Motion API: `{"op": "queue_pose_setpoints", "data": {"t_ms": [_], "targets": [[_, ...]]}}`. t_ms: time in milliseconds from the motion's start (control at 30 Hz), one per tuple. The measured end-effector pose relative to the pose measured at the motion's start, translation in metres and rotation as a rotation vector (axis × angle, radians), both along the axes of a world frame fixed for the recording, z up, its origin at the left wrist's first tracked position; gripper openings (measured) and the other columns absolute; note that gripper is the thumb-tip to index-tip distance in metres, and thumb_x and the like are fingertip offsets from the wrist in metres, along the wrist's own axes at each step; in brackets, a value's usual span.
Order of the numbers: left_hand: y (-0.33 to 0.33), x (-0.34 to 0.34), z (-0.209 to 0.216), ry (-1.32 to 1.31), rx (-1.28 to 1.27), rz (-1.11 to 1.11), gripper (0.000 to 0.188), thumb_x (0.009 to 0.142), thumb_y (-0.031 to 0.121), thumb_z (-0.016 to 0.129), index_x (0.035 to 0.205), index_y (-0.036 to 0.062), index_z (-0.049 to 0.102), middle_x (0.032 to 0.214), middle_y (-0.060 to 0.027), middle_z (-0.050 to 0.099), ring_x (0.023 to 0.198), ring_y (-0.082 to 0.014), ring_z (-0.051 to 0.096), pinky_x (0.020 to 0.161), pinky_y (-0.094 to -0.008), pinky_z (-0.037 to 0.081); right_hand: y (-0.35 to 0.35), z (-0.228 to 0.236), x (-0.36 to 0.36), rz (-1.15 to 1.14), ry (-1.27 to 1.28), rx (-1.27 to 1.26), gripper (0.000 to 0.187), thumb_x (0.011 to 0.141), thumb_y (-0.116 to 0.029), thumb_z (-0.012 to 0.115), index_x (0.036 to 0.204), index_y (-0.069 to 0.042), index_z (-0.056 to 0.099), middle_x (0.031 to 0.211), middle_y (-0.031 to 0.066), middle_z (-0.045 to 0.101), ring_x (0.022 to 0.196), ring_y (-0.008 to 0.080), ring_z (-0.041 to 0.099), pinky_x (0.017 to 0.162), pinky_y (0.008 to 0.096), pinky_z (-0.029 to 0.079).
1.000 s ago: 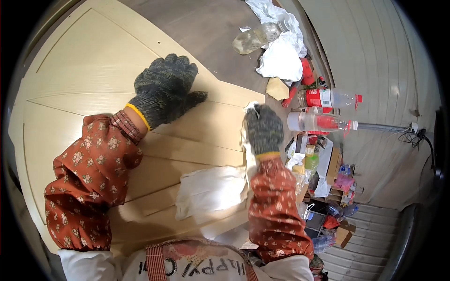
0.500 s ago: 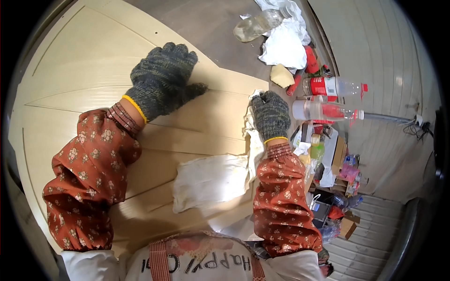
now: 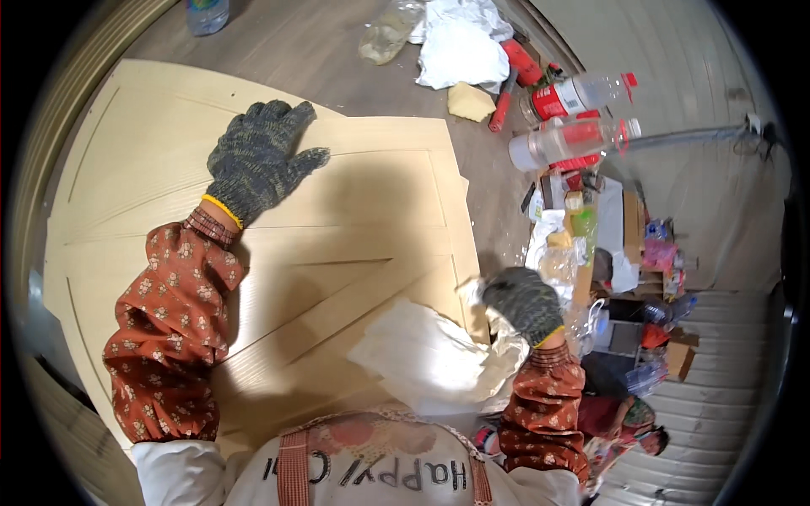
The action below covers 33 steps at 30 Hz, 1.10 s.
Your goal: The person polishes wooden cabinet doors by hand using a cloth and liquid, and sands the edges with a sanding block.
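Observation:
A large cream moulded panel (image 3: 337, 196) with grooved lines lies flat in front of me, with the edge of another sheet just showing beneath it at the right. My left hand (image 3: 257, 160), in a dark grey knit glove with a yellow cuff, rests flat on its far left part, fingers stretched out. At the panel's near right edge my right hand (image 3: 525, 305), gloved alike and slightly blurred, is closed on a white cloth (image 3: 422, 350). The cloth trails from that hand across the panel's near right corner. The right fingertips are partly hidden.
Beyond the panel, the brown tabletop (image 3: 287, 42) holds a clear bottle (image 3: 390, 34), white crumpled cloth (image 3: 462, 55) and a yellow sponge (image 3: 471, 102). Two plastic bottles, one red-labelled (image 3: 564, 99), lie to the right. Farther right are boxes, bags and a person (image 3: 620, 417).
My right hand has drawn back toward me along the panel's right edge, pulling the cloth with it. The left hand stays on the panel, its fingers more spread. The whole view has shifted.

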State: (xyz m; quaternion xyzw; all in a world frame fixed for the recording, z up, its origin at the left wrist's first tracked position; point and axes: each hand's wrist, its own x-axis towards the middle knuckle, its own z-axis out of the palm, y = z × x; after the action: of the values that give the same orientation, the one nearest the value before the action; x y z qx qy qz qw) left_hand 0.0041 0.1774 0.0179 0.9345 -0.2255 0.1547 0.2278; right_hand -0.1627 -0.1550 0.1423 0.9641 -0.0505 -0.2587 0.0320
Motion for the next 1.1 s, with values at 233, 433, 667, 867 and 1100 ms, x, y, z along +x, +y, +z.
{"op": "queue_pose_setpoints", "data": {"t_ms": [233,433,667,867,1100], "targets": [[-0.066,-0.073,0.030,0.221,-0.677,-0.616,0.059,0.082,0.029,0.078,0.133,0.0075,0.056,0.132,-0.0151,0.058,0.126,-0.0313,0.052,0.111,-0.0425,0.037,0.036,-0.031,-0.017,-0.304,-1.077,0.909,0.015,0.090,-0.010,0.065,0.103,-0.001,0.065,0.094,0.0119,0.067,0.077,0.0250,0.062,0.071,0.0329,0.052],[-0.082,-0.155,0.003,1.070,-1.484,-0.556,0.048,0.097,0.012,0.061,0.141,0.0033,0.047,0.142,-0.0162,0.051,0.135,-0.0266,0.045,0.112,-0.0388,0.036,0.086,-0.072,-0.041,0.367,-1.038,0.871,0.034,0.093,-0.011,0.062,0.125,-0.001,0.056,0.119,0.0193,0.061,0.110,0.0329,0.060,0.092,0.0402,0.051],[-0.075,-0.060,0.018,0.089,-0.856,-0.154,0.037,0.091,0.000,0.061,0.127,0.0013,0.051,0.118,-0.0088,0.060,0.102,-0.0188,0.062,0.087,-0.0305,0.052,0.031,-0.074,-0.113,-0.251,-1.002,0.836,0.042,0.088,-0.015,0.071,0.128,-0.007,0.058,0.123,0.0209,0.061,0.107,0.0351,0.063,0.087,0.0420,0.054],[-0.123,-0.010,0.000,0.016,-0.034,0.087,0.033,0.089,0.017,0.058,0.122,0.0116,0.063,0.127,-0.0140,0.061,0.116,-0.0372,0.057,0.100,-0.0427,0.045,0.008,-0.104,-0.180,-0.241,-1.131,0.421,0.040,0.088,-0.013,0.069,0.125,-0.001,0.059,0.117,0.0218,0.063,0.100,0.0382,0.064,0.084,0.0431,0.055],[-0.153,-0.109,0.009,0.889,-0.542,-1.111,0.052,0.096,0.039,0.056,0.126,-0.0043,0.058,0.125,-0.0178,0.062,0.117,-0.0227,0.057,0.098,-0.0378,0.047,-0.007,-0.098,-0.216,-0.455,-1.054,0.572,0.034,0.087,-0.008,0.068,0.119,0.002,0.062,0.108,0.0223,0.067,0.098,0.0393,0.065,0.082,0.0424,0.056]]}}
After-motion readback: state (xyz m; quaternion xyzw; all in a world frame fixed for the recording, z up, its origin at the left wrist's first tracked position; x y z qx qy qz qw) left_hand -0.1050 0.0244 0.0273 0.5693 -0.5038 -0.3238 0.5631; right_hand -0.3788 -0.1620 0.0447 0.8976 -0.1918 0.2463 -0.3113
